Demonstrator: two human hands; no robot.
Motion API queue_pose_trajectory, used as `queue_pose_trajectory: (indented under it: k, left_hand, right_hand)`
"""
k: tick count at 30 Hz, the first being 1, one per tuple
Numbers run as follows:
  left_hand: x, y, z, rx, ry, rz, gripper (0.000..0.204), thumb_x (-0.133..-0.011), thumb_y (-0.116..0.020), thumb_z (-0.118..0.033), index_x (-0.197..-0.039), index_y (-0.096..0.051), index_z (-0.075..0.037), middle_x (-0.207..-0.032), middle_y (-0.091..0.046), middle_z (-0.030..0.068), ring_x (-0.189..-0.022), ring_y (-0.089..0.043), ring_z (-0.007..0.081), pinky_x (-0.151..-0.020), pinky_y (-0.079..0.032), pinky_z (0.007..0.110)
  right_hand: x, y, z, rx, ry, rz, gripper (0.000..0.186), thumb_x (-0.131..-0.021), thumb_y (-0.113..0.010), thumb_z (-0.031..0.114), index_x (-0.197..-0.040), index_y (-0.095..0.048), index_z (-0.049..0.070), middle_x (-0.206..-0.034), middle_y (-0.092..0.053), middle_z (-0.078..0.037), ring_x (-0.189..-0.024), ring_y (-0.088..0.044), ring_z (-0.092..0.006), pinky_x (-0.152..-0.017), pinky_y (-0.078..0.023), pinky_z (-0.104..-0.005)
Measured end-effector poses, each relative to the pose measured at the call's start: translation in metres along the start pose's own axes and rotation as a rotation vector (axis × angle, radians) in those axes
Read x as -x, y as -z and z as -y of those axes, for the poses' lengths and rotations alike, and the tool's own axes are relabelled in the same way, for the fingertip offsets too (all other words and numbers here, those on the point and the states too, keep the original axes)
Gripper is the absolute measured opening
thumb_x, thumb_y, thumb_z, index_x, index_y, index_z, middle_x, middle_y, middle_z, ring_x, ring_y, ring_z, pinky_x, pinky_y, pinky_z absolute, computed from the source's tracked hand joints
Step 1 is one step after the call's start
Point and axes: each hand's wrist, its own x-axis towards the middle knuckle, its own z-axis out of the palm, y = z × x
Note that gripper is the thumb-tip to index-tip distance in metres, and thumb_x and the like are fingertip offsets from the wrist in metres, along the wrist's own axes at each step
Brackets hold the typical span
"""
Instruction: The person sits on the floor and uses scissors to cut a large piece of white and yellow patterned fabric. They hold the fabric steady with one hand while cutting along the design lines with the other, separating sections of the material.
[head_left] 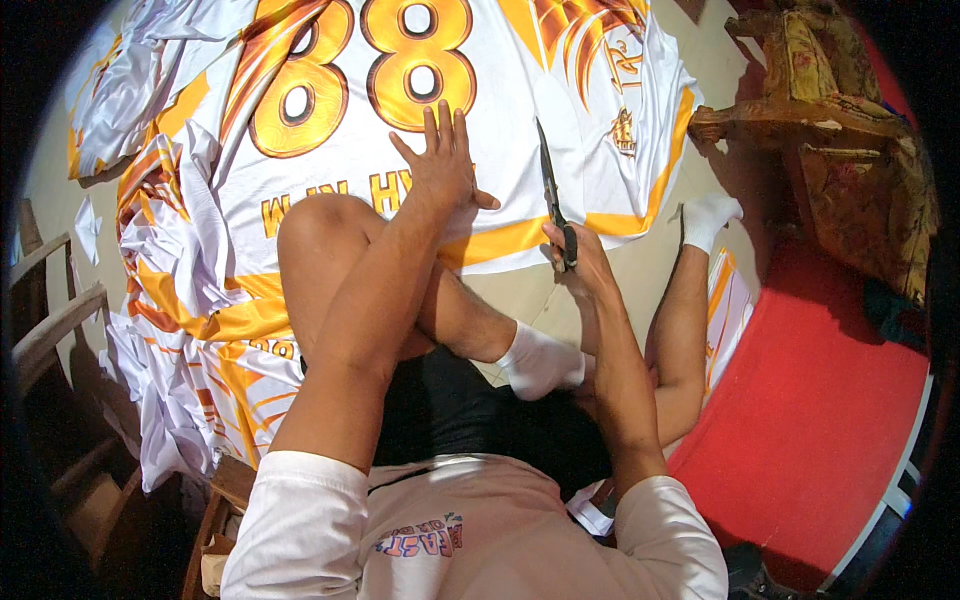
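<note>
A white sports jersey fabric (510,110) with orange and yellow print lies spread over the floor in front of my crossed legs. My left hand (445,170) rests on it palm down, fingers spread, just below the large printed numerals. In my right hand (580,260) is a pair of long scissors (549,180) with black handles. The blades point away from me over the right part of the fabric and look closed or nearly so. I cannot tell whether their tips touch the cloth.
More crumpled white and orange fabric (170,390) is heaped on the left. Wooden furniture (60,340) stands at the left edge. A carved wooden chair (800,120) with patterned upholstery is at the upper right, above a red mat (800,400). Pale floor tiles (530,295) show near my feet.
</note>
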Motion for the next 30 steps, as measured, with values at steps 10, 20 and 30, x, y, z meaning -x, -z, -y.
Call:
queue_pose_trajectory:
  k: [10,20,30]
  left_hand:
    - [-0.002,-0.002,0.000,0.010,0.001,-0.007,0.151,-0.051,-0.084,-0.073,-0.159,-0.010,0.001,-0.167,0.002,0.0214,-0.155,0.001,0.0389,-0.103,-0.006,0.086]
    - [-0.001,0.003,-0.001,0.030,-0.011,0.024,0.152,-0.050,-0.085,-0.072,-0.159,-0.009,0.003,-0.167,0.005,0.0230,-0.155,0.004,0.0396,-0.103,-0.004,0.086]
    - [-0.002,0.003,0.001,0.027,-0.002,0.025,0.151,-0.050,-0.086,-0.070,-0.158,-0.011,0.003,-0.167,0.004,0.0228,-0.155,0.003,0.0391,-0.102,-0.004,0.087]
  right_hand:
    - [0.009,0.002,0.008,0.011,-0.030,0.016,0.042,-0.086,-0.077,0.046,-0.076,-0.053,0.014,-0.060,-0.046,0.005,-0.047,-0.041,-0.0060,-0.041,-0.030,-0.0241]
    - [-0.008,0.002,0.028,0.049,-0.040,0.052,0.043,-0.091,-0.070,0.050,-0.082,-0.054,0.011,-0.061,-0.053,0.002,-0.048,-0.049,-0.0079,-0.045,-0.041,-0.0247]
    - [-0.008,-0.009,0.026,0.067,-0.008,-0.096,0.041,-0.088,-0.077,0.040,-0.072,-0.052,0.013,-0.059,-0.048,0.003,-0.044,-0.042,-0.0080,-0.046,-0.041,-0.0242]
